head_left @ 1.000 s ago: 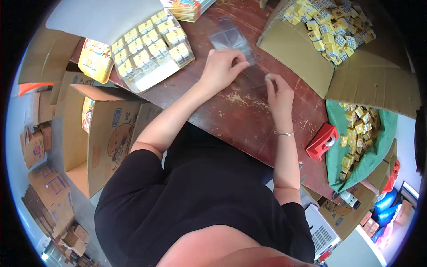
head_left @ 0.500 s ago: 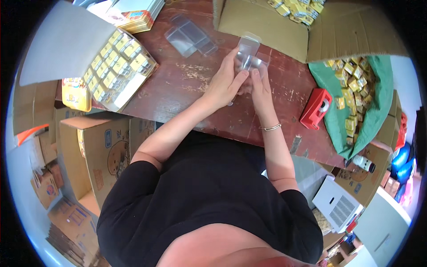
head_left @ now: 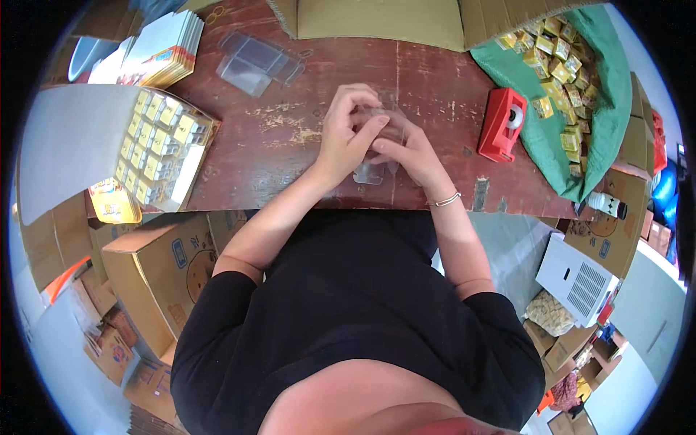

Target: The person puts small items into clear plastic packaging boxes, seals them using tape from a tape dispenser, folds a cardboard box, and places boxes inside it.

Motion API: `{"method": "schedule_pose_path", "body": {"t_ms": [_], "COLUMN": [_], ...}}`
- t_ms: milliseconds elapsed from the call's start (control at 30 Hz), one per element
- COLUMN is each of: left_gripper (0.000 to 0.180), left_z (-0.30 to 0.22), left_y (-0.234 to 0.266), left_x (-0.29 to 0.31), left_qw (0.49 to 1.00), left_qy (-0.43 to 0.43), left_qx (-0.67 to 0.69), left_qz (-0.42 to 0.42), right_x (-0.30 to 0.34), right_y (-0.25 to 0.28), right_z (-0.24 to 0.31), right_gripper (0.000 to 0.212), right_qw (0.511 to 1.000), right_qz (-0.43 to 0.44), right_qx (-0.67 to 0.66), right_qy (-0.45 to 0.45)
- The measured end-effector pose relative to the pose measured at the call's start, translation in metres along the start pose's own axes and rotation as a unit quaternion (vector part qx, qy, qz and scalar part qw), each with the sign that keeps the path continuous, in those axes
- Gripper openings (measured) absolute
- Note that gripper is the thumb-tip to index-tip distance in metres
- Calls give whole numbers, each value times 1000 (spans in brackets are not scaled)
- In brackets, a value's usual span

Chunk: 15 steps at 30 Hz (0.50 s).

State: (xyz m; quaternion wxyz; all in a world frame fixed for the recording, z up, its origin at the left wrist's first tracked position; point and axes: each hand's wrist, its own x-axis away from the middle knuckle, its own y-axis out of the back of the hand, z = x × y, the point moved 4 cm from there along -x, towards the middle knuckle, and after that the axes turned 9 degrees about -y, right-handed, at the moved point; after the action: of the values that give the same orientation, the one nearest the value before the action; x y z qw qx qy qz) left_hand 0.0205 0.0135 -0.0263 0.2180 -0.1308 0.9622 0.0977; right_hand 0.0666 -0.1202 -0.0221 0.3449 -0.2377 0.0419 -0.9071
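Note:
Between my hands, over the middle of the table, is a clear plastic box [head_left: 369, 174], with a see-through flap showing below my fingers on the near side. My left hand [head_left: 346, 134] is curled round its left side, thumb laid across the top. From the right, my right hand [head_left: 412, 151] closes on it, its fingers slightly blurred and its thumb meeting the left one. Much of the box is hidden by my fingers. Another clear plastic box [head_left: 257, 61], flattened, lies on the table beyond my left hand.
On the left stands an open display carton [head_left: 156, 148] filled with small yellow-topped pieces, near stacked printed cards [head_left: 163, 54]. To the right are a red tape dispenser [head_left: 502, 125] and a green sack [head_left: 612, 94] of small yellow packets. A cardboard box [head_left: 377, 20] borders the far side.
My hands have come nearer to my body with the clear box. Its flap, earlier pointing away past my fingers, now shows on the near side. The whole view has shifted.

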Motion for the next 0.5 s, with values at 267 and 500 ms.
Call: {"method": "schedule_pose_path", "body": {"t_ms": [267,500], "left_gripper": [20,23], "left_z": [-22,-12], "left_y": [6,-1], "left_x": [-18,-33], "left_qw": [989,956], "left_qy": [18,152], "left_qx": [56,212], "left_qz": [134,135], "right_x": [7,13], "right_y": [24,23], "right_z": [2,13], "right_gripper": [46,50], "right_qw": [987,982], "right_qz": [-20,-41], "right_qx": [148,181], "right_qy": [-59,45]}}
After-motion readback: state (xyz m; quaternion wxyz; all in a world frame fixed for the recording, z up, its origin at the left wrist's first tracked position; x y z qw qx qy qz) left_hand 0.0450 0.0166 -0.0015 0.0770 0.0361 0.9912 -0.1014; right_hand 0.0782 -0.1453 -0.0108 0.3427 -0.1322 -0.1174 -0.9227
